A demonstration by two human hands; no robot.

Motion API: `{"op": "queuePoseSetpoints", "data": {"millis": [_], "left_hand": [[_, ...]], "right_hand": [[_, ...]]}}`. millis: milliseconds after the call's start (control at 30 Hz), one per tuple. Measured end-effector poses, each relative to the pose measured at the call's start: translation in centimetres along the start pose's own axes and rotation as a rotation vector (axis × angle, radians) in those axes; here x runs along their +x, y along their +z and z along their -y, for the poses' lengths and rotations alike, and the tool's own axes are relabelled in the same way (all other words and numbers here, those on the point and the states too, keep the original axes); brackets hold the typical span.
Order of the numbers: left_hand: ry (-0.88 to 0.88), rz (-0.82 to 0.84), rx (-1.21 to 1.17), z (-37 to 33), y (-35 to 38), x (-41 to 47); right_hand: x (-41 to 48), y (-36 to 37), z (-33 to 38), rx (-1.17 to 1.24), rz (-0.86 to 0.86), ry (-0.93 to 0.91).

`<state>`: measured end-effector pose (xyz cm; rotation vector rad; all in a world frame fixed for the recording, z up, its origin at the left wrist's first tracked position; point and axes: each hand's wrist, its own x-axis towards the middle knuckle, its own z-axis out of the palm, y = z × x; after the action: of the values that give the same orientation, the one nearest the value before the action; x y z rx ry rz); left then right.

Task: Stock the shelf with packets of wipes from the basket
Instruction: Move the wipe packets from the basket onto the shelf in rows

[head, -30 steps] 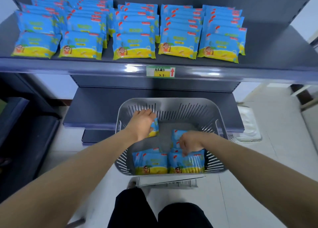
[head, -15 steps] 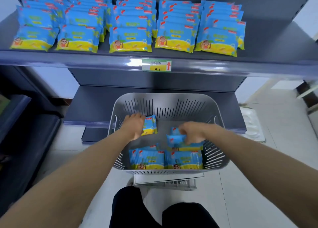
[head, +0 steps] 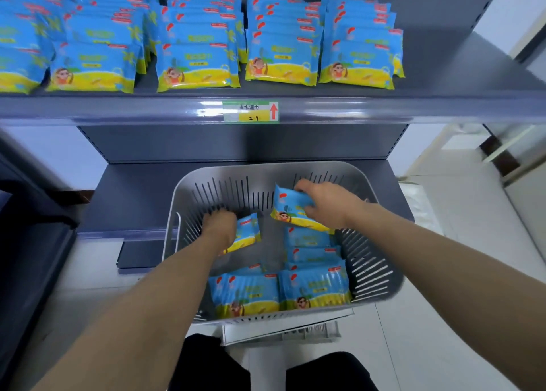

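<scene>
A grey slotted basket [head: 372, 272] stands below the shelf and holds several blue-and-yellow packets of wipes [head: 313, 287]. My left hand [head: 220, 228] is low in the basket's left part and grips one packet [head: 246, 234]. My right hand [head: 322, 198] holds another packet [head: 292, 213] lifted above the others, near the basket's far wall. The upper shelf [head: 177, 110] carries several rows of the same packets [head: 280, 51].
A price label [head: 250, 111] with a red arrow sits on the shelf's front rail. A bare stretch of shelf [head: 461, 74] lies right of the packets. A lower dark shelf [head: 133, 201] is behind the basket. My dark-clad knees [head: 266, 370] are below it.
My right hand has lifted its packet up and away from the pile toward the basket's far wall. My left hand has closed on its packet and stayed low.
</scene>
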<state>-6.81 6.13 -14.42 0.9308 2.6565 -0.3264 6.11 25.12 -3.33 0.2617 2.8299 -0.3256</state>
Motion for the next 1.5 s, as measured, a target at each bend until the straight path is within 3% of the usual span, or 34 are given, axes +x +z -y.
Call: {"op": "queuePoseSetpoints", "data": {"millis": [200, 500, 667, 1233, 1500], "left_hand": [[0.205, 0.029, -0.051, -0.1, -6.5, -1.8], [0.418, -0.227, -0.090, 3.3, -24.9, -6.3], [0.405, -0.377, -0.198, 6.4, -30.6, -7.2], [0.233, -0.477, -0.293, 17.5, -31.7, -5.1], [0.226, -0.501, -0.302, 17.9, -31.2, -4.2]], "right_hand": [[-1.1, -5.0, 1.2, -0.016, -0.093, -0.003], [-1.1, -19.8, 2.2, 0.001, -0.418, 0.083], [0.8, -23.5, 3.4, -0.053, -0.425, 0.135], [10.3, -22.1, 6.4, -0.244, -0.211, 0.199], [13.0, -21.5, 5.7, -0.478, -0.324, 0.291]]}}
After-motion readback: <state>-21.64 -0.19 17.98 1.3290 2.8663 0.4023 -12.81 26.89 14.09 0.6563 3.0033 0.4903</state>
